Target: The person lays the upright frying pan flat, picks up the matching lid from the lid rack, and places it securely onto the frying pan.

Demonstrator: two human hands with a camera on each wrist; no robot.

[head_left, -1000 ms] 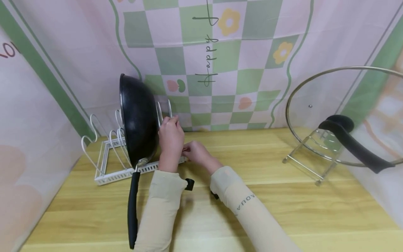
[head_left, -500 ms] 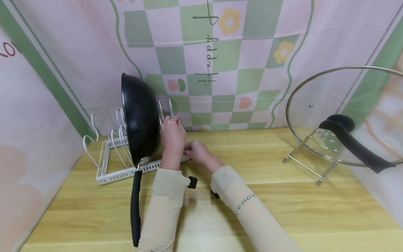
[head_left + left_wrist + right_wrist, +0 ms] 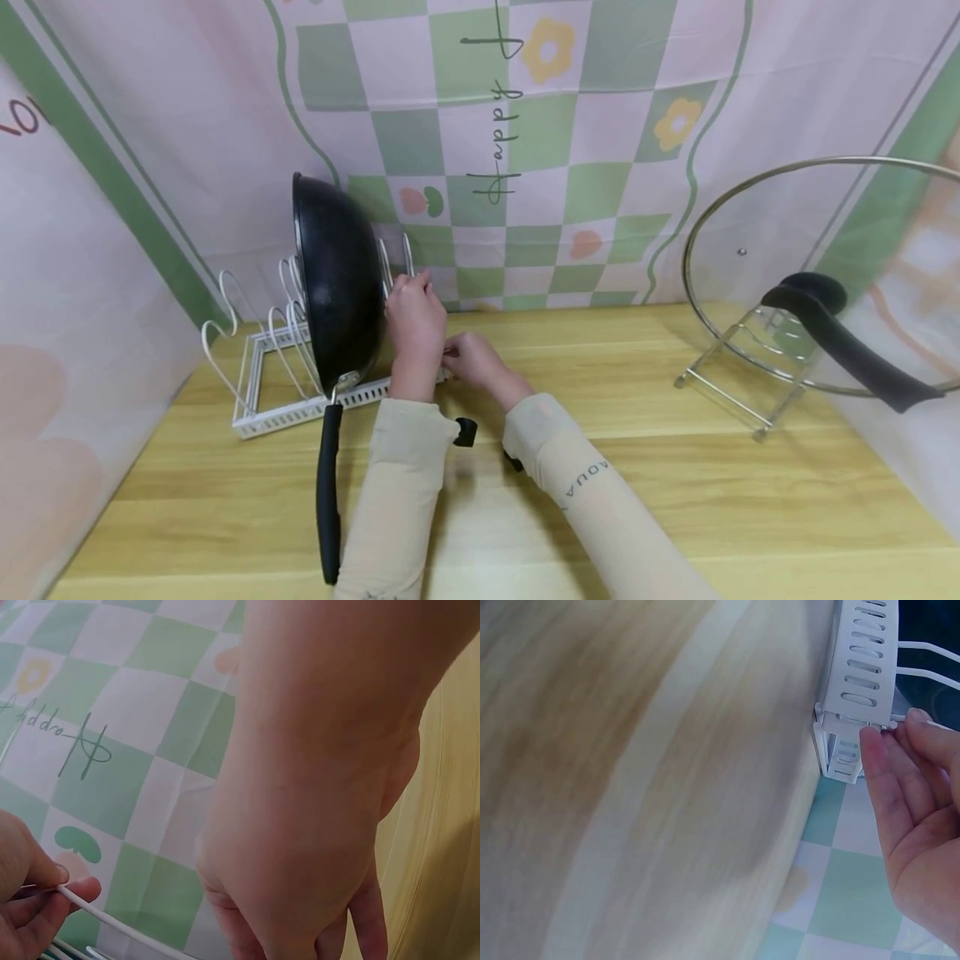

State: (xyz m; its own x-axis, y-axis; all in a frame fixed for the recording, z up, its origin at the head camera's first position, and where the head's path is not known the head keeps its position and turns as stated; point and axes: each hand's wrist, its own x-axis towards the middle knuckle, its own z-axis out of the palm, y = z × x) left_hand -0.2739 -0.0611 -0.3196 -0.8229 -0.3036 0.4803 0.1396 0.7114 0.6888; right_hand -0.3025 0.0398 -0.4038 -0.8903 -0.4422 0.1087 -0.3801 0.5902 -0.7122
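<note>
A white rack [image 3: 281, 421] with looped wire dividers lies at the left of the table. Standing on edge in it is a black wok [image 3: 339, 275], its handle [image 3: 328, 492] toward me. My left hand [image 3: 417, 325] pinches a white wire divider [image 3: 124, 926] near the rack's right end. Below and right of it, my right hand [image 3: 480, 367] is at the rack's right end corner. The right wrist view shows the right thumb and fingers pinching the divider's lower end, against the slotted rail [image 3: 862, 664]. In the head view, the left hand partly hides that end.
At the right, a large glass lid [image 3: 750, 200] with a black handle [image 3: 847, 342] leans on a small metal stand [image 3: 727, 396]. Patterned cloth [image 3: 540, 200] hangs behind the wooden table [image 3: 600, 517].
The rack, wok and left hand have shifted slightly rightward in the head view. Both hands keep their hold at the rack's right end.
</note>
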